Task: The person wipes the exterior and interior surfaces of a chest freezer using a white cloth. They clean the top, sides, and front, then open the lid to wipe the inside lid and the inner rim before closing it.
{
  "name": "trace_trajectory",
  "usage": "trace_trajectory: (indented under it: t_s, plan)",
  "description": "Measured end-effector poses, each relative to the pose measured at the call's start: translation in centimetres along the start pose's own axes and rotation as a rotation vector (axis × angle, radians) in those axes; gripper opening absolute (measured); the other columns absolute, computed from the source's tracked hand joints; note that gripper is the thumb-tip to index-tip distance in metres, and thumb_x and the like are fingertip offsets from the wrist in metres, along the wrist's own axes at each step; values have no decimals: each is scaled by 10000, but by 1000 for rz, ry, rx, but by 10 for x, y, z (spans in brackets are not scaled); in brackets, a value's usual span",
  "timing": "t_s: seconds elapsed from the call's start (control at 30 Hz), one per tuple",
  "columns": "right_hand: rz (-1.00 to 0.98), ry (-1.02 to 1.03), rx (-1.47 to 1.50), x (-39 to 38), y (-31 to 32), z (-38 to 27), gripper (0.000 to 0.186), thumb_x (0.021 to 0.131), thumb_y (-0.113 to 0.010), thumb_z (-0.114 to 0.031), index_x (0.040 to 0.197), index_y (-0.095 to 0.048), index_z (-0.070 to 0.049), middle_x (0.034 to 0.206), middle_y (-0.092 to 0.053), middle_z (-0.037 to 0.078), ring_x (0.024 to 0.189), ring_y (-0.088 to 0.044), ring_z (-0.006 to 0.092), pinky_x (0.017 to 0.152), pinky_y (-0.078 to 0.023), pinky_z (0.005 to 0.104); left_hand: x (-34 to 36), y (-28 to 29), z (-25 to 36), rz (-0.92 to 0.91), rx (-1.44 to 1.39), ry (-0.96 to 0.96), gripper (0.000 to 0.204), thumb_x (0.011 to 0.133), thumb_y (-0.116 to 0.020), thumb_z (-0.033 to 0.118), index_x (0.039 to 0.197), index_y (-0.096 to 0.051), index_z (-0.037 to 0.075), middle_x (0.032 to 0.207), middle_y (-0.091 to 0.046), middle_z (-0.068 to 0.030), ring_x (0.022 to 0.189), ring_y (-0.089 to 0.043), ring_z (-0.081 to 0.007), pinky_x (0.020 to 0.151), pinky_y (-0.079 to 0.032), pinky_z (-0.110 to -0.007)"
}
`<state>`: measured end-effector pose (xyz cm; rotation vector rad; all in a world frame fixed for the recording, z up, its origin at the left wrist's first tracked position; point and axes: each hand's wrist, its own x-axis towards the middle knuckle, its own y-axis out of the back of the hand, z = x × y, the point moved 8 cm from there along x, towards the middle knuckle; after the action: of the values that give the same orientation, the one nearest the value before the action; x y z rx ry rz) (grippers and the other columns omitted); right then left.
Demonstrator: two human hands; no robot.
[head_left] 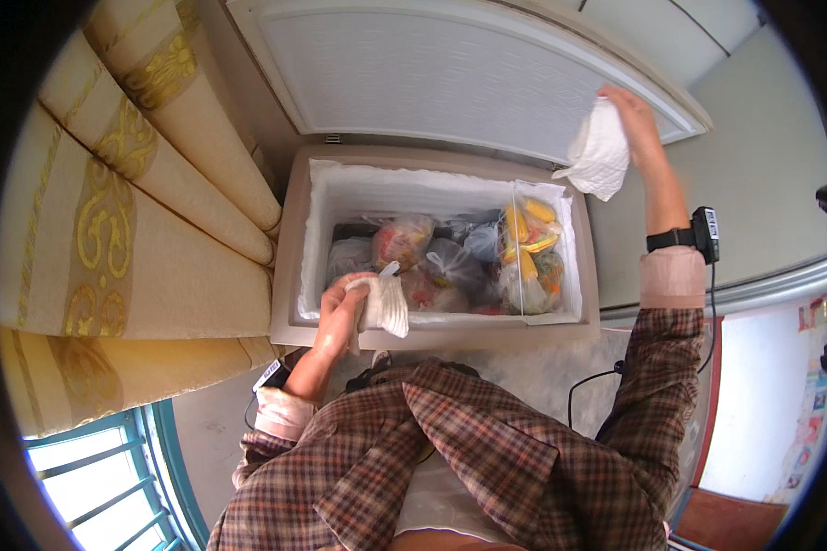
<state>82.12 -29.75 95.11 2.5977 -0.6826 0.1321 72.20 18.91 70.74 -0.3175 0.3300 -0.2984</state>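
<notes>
My left hand (342, 308) is closed on a white cloth (383, 306) at the front rim of an open chest freezer (441, 332). A second white cloth (601, 151) hangs from my right hand (632, 119), raised at the far right beside the lid. The freezer lid (441, 73) stands up behind the box, its pale inner panel facing me. Frost lines the inner walls. Inside lie several bagged foods: a clear bag with red contents (402, 241), a knotted translucent bag (455, 266), and yellow corn-like pieces (529, 225) in a wire-edged section at the right.
Heavy cream curtains (110, 230) with gold patterns hang close on the left. Below them is a teal-framed barred window (110, 487). A grey wall panel (717, 147) stands at the right. A black cable (574, 397) runs from my right wrist.
</notes>
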Motion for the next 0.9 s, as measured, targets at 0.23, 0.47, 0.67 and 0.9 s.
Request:
trace_trajectory:
  t_s: [0.23, 0.47, 0.67, 0.9]
  plan:
    - [-330, 197, -41, -137, -103, -6, 245, 890, -666, -278, 974, -685, -48, 892, -672, 30, 770, -591, 113, 702, -479, 268, 10, -68, 44, -275, -33, -4, 202, 932, -505, 127, 1030, -628, 0, 953, -656, -52, 849, -592, -106, 779, -465, -241]
    - [-380, -153, -719, -252, -36, 120, 389, 828, -647, -396, 936, -671, -23, 869, -690, 121, 779, -641, 259, 734, -495, 382, 15, -79, 32, -270, 27, 17, 176, 940, -504, 106, 1010, -647, 31, 948, -659, -31, 846, -586, -96, 779, -464, -246]
    - [-113, -475, -252, -384, 78, 226, 276, 827, -631, -224, 1022, -678, -35, 824, -645, 65, 778, -586, 163, 710, -469, 323, 26, -107, 12, -326, 36, 59, 182, 939, -511, 115, 1015, -643, 17, 956, -657, -40, 843, -585, -102, 780, -461, -245]
    - [243, -658, -285, -432, 138, 330, 431, 835, -641, -207, 1231, -569, -49, 845, -636, 105, 778, -580, 186, 714, -468, 336, 44, -186, -15, -374, 166, 51, 189, 939, -515, 124, 1015, -651, 17, 948, -650, -18, 846, -568, -86, 793, -444, -233]
